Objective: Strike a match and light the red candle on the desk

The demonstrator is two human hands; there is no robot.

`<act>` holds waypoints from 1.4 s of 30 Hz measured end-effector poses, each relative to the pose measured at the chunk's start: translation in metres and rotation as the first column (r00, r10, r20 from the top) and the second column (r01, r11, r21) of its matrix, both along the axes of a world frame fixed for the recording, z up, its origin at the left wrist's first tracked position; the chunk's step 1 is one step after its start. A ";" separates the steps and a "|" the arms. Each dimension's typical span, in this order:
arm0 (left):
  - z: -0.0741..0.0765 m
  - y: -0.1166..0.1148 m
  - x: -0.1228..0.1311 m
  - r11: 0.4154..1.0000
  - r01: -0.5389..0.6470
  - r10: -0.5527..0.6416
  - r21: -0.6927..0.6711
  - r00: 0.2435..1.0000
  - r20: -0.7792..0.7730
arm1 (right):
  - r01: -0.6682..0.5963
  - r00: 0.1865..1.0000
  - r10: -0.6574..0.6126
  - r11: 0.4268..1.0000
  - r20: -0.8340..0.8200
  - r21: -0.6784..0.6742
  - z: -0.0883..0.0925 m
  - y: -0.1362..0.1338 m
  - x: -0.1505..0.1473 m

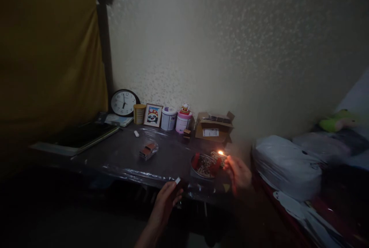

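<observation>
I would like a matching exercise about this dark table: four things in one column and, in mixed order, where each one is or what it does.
Column one:
1. clock
2. cardboard box
3. left hand
4. right hand

Column two:
a. holds a burning match at the plate
b. stands by the wall, at the left end of the row
c. holds a small box near the front edge of the table
d. stands open behind the plate

Right pairs: 1-b, 2-d, 3-c, 4-a.
</observation>
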State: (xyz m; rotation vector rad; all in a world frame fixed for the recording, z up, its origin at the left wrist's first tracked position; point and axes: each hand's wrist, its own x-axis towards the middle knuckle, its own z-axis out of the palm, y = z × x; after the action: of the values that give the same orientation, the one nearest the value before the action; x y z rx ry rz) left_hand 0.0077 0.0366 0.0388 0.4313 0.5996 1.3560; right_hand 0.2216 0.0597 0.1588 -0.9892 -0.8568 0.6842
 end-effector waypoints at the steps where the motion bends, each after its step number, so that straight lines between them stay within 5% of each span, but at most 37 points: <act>1: -0.001 0.001 0.000 1.000 0.005 -0.005 0.000 1.000 0.003 | 0.002 1.000 -0.002 1.000 0.018 -0.021 -0.006 0.004 -0.006; 7: -0.003 0.000 -0.002 0.999 0.023 -0.023 0.030 1.000 -0.003 | 0.036 0.991 -0.034 0.999 0.133 -0.007 -0.039 0.030 -0.040; 18: -0.005 0.002 -0.003 0.999 0.049 -0.048 0.024 0.998 -0.043 | 0.092 0.958 -0.100 0.995 0.269 0.041 -0.059 0.056 -0.054; 42: -0.001 -0.001 -0.002 1.000 0.016 -0.016 0.001 0.997 -0.074 | 0.108 0.953 -0.103 0.994 0.283 -0.001 -0.061 0.057 -0.049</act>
State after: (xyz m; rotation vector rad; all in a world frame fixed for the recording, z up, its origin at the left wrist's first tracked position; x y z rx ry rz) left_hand 0.0055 0.0353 0.0380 0.4886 0.6553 1.3298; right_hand 0.1727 0.1162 0.0977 -1.1573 -1.0408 0.4647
